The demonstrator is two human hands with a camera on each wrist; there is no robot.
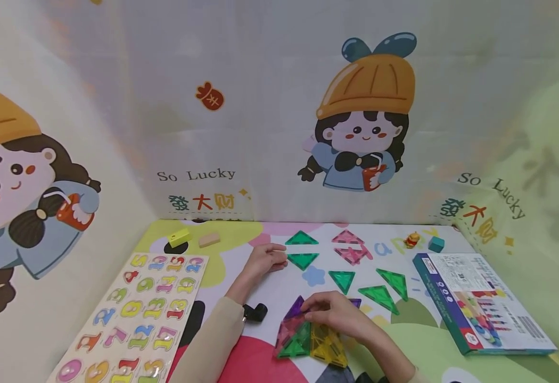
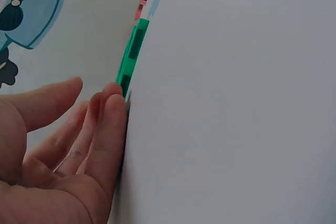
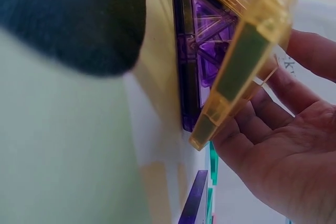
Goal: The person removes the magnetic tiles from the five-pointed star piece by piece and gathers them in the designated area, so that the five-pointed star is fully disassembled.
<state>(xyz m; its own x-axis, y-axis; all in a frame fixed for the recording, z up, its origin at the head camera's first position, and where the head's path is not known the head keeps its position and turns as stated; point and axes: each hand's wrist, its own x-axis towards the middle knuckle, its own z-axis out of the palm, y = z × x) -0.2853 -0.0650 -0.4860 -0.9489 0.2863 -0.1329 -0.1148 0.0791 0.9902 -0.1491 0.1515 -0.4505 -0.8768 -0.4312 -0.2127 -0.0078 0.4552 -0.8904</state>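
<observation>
My right hand [image 1: 334, 314] curls its thumb and fingers at the top edge of a joined group of see-through magnetic tiles. In it are a yellow tile [image 1: 327, 344], a pink tile [image 1: 287, 330], a green tile [image 1: 296, 344] and a purple tile [image 1: 294, 308]. The right wrist view has the yellow part [image 3: 242, 64] slanting in front of the fingers, partly hiding them, with purple tiles [image 3: 210, 40] behind it. Fingers loosely bent, my left hand [image 1: 267, 258] rests on the table, its fingertips right at a green triangle tile [image 1: 302, 260].
More green triangles [image 1: 342, 280] and pink triangles [image 1: 348, 237] lie at the middle and back. A wooden number board [image 1: 136, 314] is on the left, a boxed set [image 1: 485, 303] on the right. Behind them are small blocks [image 1: 436, 244] and a figurine [image 1: 411, 240].
</observation>
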